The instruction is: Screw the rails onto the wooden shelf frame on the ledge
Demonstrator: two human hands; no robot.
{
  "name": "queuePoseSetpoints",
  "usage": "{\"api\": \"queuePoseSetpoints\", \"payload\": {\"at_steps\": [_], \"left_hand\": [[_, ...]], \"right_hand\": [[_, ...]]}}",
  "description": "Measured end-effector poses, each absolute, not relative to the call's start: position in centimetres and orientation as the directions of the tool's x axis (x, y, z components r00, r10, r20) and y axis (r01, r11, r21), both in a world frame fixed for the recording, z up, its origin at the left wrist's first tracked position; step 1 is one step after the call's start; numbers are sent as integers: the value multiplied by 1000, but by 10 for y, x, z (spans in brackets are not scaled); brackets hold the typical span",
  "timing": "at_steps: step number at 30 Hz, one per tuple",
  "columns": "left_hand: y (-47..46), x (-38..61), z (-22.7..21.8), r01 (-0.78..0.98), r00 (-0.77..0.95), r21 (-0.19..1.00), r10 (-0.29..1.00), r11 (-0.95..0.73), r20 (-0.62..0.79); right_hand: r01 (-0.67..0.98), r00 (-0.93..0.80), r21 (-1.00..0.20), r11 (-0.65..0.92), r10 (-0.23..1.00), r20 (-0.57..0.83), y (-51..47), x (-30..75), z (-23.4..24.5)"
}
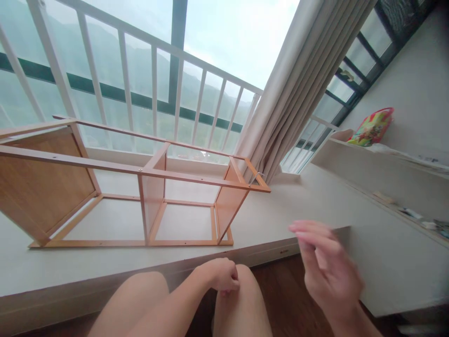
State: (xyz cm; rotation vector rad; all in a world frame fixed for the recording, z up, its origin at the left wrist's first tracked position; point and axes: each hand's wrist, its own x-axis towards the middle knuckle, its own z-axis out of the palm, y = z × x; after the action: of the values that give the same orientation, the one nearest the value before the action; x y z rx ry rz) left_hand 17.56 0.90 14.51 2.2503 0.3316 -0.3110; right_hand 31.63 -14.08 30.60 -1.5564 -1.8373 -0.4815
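My left hand (224,275) rests on my right knee, its fingers curled into a fist. Whatever it might hold is hidden. Raised at the right, my right hand (329,269) is slightly blurred, with thumb and fingertips brought together; I cannot make out anything between them. In front of me a wooden shelf frame (145,210) lies on its side on the white ledge, with panels set between its long rails. At its right end, a thin bent metal rod (257,178), like a hex key, sits at the rail. Neither hand touches the frame.
Behind the frame stands a white railing (154,93) before the window. A beige curtain (294,89) hangs to its right. On the right, a white shelf unit (393,154) carries a colourful bag (372,127) and small items. Dark wooden floor (284,295) lies below.
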Motion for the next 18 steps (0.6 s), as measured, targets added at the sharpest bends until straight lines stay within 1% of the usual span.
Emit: {"api": "queuePoseSetpoints", "payload": {"at_steps": [1,2,3,5,6,8,10,12,13,15,16,17,18], "left_hand": [[9,174,145,336,935,707,133,-622,-328],[8,172,145,333,937,713,133,-618,-323],[7,171,144,331,938,714,137,-617,-317],[3,167,141,336,937,700,150,-630,-316],[1,165,139,343,934,687,155,-641,-322],[-5,163,135,362,925,654,167,-664,-341],[-12,161,137,383,919,604,222,-698,-326],[-20,157,147,417,909,558,340,-718,-241],[-25,155,155,429,897,557,409,-711,-168],[-38,145,176,371,868,630,496,-682,26],[-48,138,187,272,857,685,494,-676,147],[-60,131,197,126,856,719,442,-683,269],[-74,124,204,-14,871,713,341,-701,353]], "right_hand": [[942,23,-259,215,726,687,-150,313,272],[931,95,-330,159,765,637,-157,310,237],[930,132,-355,97,812,569,-163,306,203],[948,106,-316,37,900,423,-169,301,144],[954,118,-299,14,901,418,-172,300,122],[953,149,-300,-47,934,325,-174,300,96],[942,201,-318,-104,936,288,-175,301,94],[930,232,-347,-119,924,305,-175,298,109],[925,227,-368,-96,916,330,-175,294,121],[904,173,-427,21,896,410,-179,278,148],[882,125,-457,115,877,463,-183,267,161],[853,75,-478,212,855,513,-189,254,173],[829,34,-481,286,832,554,-197,240,184]]}}
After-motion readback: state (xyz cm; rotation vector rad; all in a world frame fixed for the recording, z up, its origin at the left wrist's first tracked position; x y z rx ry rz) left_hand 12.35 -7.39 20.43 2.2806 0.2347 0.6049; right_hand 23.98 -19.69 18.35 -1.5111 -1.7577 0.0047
